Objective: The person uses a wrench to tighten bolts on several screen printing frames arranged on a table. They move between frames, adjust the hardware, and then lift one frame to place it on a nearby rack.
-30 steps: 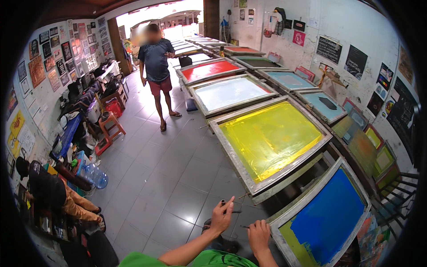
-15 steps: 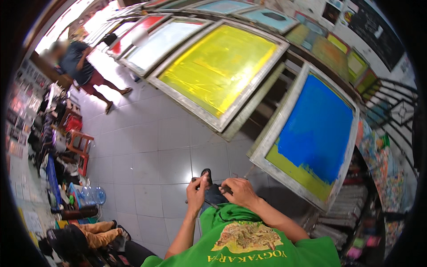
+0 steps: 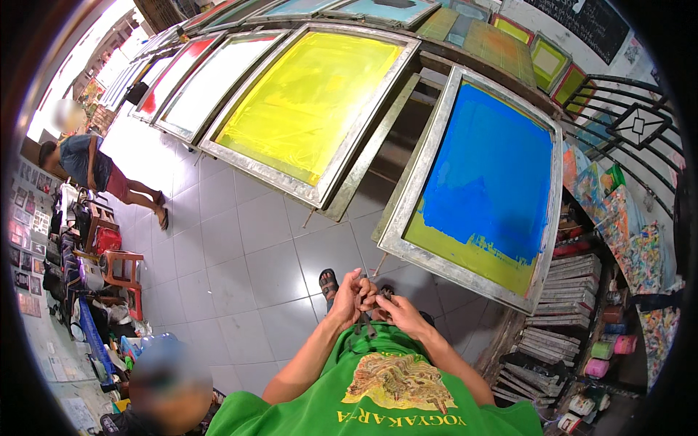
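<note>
Where your left hand [image 3: 347, 304] curls above the green shirt [image 3: 291, 407], its fingers close around a dark slender thing [image 3: 370, 329] hanging just below; your right hand's [image 3: 403, 317] bent fingers meet them, their grip unclear. Beyond lie the blue-inked screen [image 3: 491, 174], then the yellow-inked screen [image 3: 313, 102].

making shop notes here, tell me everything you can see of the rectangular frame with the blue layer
The rectangular grey-white frame has scuffed rails, wood or metal unclear. Its panel bears a bright blue layer, ragged at the near edge, leaving an olive-yellow strip uncovered. It lies face up, ahead and right of the bare left hand and bare right hand, touching neither, apart from the rectangular yellow-coated frame.
</note>
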`<state>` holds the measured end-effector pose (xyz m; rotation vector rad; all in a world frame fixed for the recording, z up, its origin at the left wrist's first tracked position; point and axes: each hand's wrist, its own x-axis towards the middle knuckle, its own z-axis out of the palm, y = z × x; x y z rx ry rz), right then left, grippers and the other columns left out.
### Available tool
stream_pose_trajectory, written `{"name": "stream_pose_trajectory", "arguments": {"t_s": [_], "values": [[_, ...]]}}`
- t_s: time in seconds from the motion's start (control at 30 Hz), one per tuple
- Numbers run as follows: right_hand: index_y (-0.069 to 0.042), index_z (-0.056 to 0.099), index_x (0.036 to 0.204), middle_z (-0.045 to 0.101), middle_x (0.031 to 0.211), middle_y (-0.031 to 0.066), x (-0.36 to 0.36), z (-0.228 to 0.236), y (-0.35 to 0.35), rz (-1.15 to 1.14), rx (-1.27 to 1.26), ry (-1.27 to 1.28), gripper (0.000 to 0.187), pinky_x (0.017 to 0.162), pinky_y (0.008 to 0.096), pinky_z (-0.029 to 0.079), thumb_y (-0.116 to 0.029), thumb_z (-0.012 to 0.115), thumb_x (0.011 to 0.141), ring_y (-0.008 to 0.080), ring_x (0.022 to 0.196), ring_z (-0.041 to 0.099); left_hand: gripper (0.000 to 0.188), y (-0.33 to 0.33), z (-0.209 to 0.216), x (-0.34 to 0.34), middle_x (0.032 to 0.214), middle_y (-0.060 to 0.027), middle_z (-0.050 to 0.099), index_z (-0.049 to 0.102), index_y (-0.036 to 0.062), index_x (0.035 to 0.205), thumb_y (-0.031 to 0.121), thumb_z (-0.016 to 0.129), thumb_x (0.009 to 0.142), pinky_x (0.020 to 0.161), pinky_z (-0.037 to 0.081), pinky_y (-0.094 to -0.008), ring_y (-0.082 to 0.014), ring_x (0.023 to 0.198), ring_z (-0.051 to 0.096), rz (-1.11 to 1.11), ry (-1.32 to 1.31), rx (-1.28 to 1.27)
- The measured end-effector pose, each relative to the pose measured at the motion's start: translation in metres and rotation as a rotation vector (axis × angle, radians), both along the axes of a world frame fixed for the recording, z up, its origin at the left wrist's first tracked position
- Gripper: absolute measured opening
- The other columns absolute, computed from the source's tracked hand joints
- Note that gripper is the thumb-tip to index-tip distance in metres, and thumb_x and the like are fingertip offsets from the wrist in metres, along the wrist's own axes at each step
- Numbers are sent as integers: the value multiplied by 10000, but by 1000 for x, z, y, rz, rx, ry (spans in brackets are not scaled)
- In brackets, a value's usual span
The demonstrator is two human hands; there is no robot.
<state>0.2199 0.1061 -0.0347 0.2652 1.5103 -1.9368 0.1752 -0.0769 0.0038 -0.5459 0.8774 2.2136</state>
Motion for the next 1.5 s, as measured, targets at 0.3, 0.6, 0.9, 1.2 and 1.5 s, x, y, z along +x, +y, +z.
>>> {"name": "stream_pose_trajectory", "arguments": {"t_s": [0.3, 0.6, 0.9, 1.2, 1.5], "values": [[-85, 666, 979, 536, 821, -68, 25, -15, -16, 50, -87, 13, 288, 560, 235, 317, -364, 647, 1045, 36, 654, 427, 501, -3, -10, -17, 767, -68, 483, 306, 140, 638, 510, 314, 975, 618, 380, -307, -183, 686, 459, -369, 105, -36], [-61, 639, 1138, 576, 936, -47, 24, 18, -50, -213, -87, -89, 204, 666, 227, 412, -245, 651, 1051, 40, 790, 534, 513, -16, -22, -35, 894, -84, 540, 367, 111, 672, 520, 295, 974, 633, 405, -298, -191, 712, 467, -541, 185, 27], [-79, 623, 1149, 626, 802, 24, 51, -1, -77, -555, -340, -229, 286, 484, 203, 403, -351, 586, 1070, 59, 635, 555, 527, -13, -39, -38, 1118, -104, 587, 598, 47, 864, 490, 347, 999, 749, 459, -301, -170, 814, 521, -611, 323, 53], [-84, 528, 1067, 615, 914, 66, 50, -27, -90, -620, -401, -140, 193, 528, 245, 416, -251, 623, 1056, 123, 697, 589, 309, -16, -43, -41, 1243, -147, 607, 616, 27, 1036, 251, 406, 996, 1077, 402, -379, -257, 1227, 529, -772, 816, -355], [-93, 569, 1085, 609, 984, 46, 34, -13, -105, -634, -412, -142, 110, 637, 292, 481, -199, 598, 1073, 151, 810, 581, 626, -68, -18, -30, 1464, -220, 538, 409, 93, 1567, 455, 490, 1062, 982, 508, -398, -306, 1205, 628, -700, 765, -410]]}}
